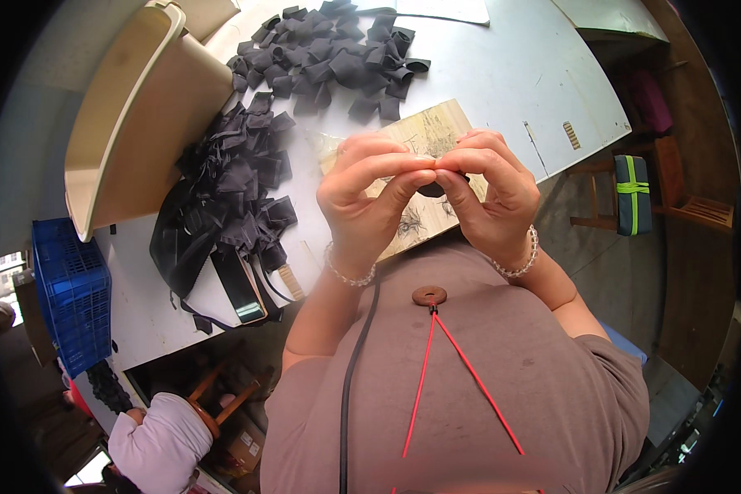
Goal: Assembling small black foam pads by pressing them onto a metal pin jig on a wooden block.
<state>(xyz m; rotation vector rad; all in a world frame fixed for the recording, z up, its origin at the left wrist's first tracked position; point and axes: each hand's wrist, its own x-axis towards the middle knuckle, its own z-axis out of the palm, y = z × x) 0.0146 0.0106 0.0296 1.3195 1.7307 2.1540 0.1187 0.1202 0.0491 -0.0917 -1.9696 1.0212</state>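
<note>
My left hand (366,189) and my right hand (498,185) meet above a wooden board (432,123) with dark marks and scratches. Thumbs and forefingers of both are pinched together at the tips. A small piece of black fabric (431,190) shows just beneath the fingertips; most of it is hidden by the fingers. Beyond the board lies a heap of short black fabric loops (333,62). To the left of my left hand is a second heap of black fabric pieces (247,177), which look flatter.
A tilted beige bin (136,132) stands at the left on the white table (502,74). A phone (240,288) lies near the table's front edge. Further left hangs a blue crate (70,296). A strapped dark cushion (632,194) is at right; another person (160,445) sits lower left.
</note>
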